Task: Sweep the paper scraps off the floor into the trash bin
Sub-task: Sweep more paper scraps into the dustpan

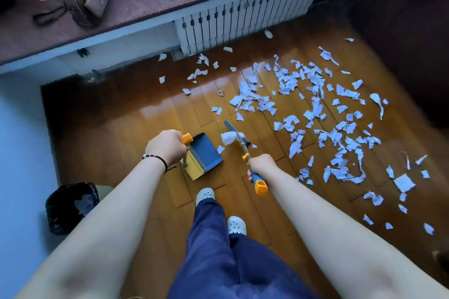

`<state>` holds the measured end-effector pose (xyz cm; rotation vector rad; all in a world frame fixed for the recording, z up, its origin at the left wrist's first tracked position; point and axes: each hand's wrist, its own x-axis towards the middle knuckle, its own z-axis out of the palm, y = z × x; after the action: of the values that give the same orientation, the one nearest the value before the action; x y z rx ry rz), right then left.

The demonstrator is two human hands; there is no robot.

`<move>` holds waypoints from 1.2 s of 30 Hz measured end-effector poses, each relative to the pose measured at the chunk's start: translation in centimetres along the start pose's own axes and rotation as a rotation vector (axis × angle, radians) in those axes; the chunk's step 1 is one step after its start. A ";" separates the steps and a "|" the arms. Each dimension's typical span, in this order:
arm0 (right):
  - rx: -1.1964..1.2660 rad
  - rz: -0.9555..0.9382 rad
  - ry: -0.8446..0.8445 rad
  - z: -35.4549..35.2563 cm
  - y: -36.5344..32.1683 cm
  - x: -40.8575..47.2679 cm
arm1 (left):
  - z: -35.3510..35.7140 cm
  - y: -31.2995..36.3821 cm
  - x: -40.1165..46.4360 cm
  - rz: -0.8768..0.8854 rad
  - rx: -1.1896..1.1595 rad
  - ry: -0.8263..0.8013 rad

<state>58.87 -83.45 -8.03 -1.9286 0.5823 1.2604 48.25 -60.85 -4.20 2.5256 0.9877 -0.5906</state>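
the sweeping is at its start, by the look of it: the left hand (pixel 167 147) is curled round the orange-topped handle of the dustpan (pixel 202 156), whose blue tray sits on the wooden floor (pixel 136 128) with no scraps visible in it, and the right hand (pixel 261 165) grips the blue and orange handle of the broom (pixel 239 137), whose head is just right of the dustpan with one scrap caught against it. nearly all the paper scraps (pixel 315 109) lie scattered well to the right of the dustpan and beyond it, some near the radiator (pixel 243 24). the trash bin (pixel 71 206), lined with a black bag, stands left of the dustpan and nearer the person. the next move probably calls for reaching the broom out past the dense patch and drawing scraps back toward the tray's open lip in short strokes, holding the dustpan steady.
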 end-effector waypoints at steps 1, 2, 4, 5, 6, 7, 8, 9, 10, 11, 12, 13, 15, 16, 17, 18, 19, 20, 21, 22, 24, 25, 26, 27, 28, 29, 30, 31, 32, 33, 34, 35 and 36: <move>0.007 -0.002 0.012 -0.1 -0.2 0.3 | -0.2 0.3 0.6 0.002 0.004 -0.013; 0.030 0.014 0.030 -0.5 -0.9 0.9 | -0.8 1.1 2.3 0.024 0.022 -0.031; 0.055 0.022 0.058 -0.7 -1.5 1.6 | -1.3 1.9 3.9 0.052 0.033 -0.050; 0.070 0.023 0.073 -0.9 -1.8 1.9 | -1.6 2.4 4.6 0.064 0.029 -0.056; 0.085 0.030 0.088 -1.0 -2.2 2.5 | -1.9 2.9 5.6 0.083 0.034 -0.059; 0.106 0.037 0.103 -1.0 -2.7 3.1 | -2.3 3.5 6.7 0.099 0.038 -0.066; 0.116 0.045 0.121 -1.0 -3.0 3.6 | -2.6 4.0 7.5 0.112 0.047 -0.076; 0.123 0.055 0.137 -0.9 -3.2 4.1 | -2.9 4.6 8.3 0.121 0.053 -0.090; 0.127 0.065 0.153 -0.9 -3.4 4.6 | -3.1 5.0 8.9 0.128 0.060 -0.103; 0.142 0.080 0.162 -0.8 -3.6 5.1 | -3.4 5.4 9.6 0.135 0.065 -0.111; 0.160 0.095 0.169 -0.7 -3.8 5.6 | -3.5 5.8 10.2 0.144 0.071 -0.114; 0.177 0.114 0.168 -0.4 -3.9 6.0 | -3.8 6.1 10.7 0.152 0.076 -0.114; 0.203 0.148 0.150 0.4 -4.1 6.4 | -4.1 6.4 11.5 0.161 0.077 -0.118; 0.213 0.166 0.137 1.0 -4.3 6.6 | -4.4 6.4 11.9 0.163 0.082 -0.121; 0.218 0.180 0.119 1.7 -4.5 6.8 | -4.7 6.4 12.3 0.165 0.092 -0.126; 0.214 0.184 0.097 2.3 -4.6 6.7 | -4.9 6.2 12.6 0.165 0.100 -0.129; 0.214 0.185 0.074 2.8 -4.9 6.7 | -5.3 6.0 13.0 0.165 0.106 -0.133; 0.216 0.185 0.049 3.1 -5.3 6.4 | -5.5 5.9 13.3 0.170 0.109 -0.135; 0.219 0.183 0.030 3.2 -5.8 6.1 | -5.9 5.8 13.5 0.172 0.111 -0.140; 0.225 0.185 0.007 3.1 -6.3 5.7 | -6.0 5.5 13.7 0.171 0.111 -0.145; 0.248 0.193 -0.040 2.5 -7.4 4.7 | -6.5 5.3 13.9 0.177 0.111 -0.153; 0.255 0.198 -0.068 2.3 -7.9 4.2 | -6.7 5.1 14.0 0.179 0.115 -0.159; 0.263 0.202 -0.090 2.3 -8.3 3.7 | -6.9 5.0 14.1 0.179 0.117 -0.163; 0.267 0.208 -0.101 2.4 -8.5 3.4 | -7.1 4.8 14.1 0.174 0.117 -0.166; 0.265 0.207 -0.101 2.5 -8.7 2.9 | -7.4 4.7 14.2 0.173 0.115 -0.160; 0.261 0.199 -0.089 2.7 -8.9 2.5 | -7.7 4.6 14.2 0.171 0.107 -0.155; 0.252 0.183 -0.071 2.8 -9.0 2.1 | -8.1 4.4 14.2 0.172 0.097 -0.153; 0.243 0.160 -0.050 2.9 -9.1 1.9 | -8.4 4.3 14.2 0.171 0.087 -0.156; 0.236 0.139 -0.032 2.9 -9.0 1.8 | -8.7 4.2 14.3 0.170 0.078 -0.162; 0.229 0.116 -0.021 3.0 -9.2 1.8 | -9.1 3.9 14.2 0.166 0.071 -0.161; 0.226 0.098 -0.012 2.9 -9.2 1.8 | -9.3 3.6 14.1 0.163 0.066 -0.161; 0.224 0.086 0.000 2.8 -9.3 1.9 | -9.5 3.3 14.1 0.160 0.059 -0.158; 0.218 0.082 0.014 2.8 -9.3 2.0 | -9.6 3.0 14.0 0.158 0.050 -0.153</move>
<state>64.76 -75.47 -7.38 -1.7490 0.7796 1.1824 62.08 -50.72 -2.52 2.5283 0.7199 -0.7562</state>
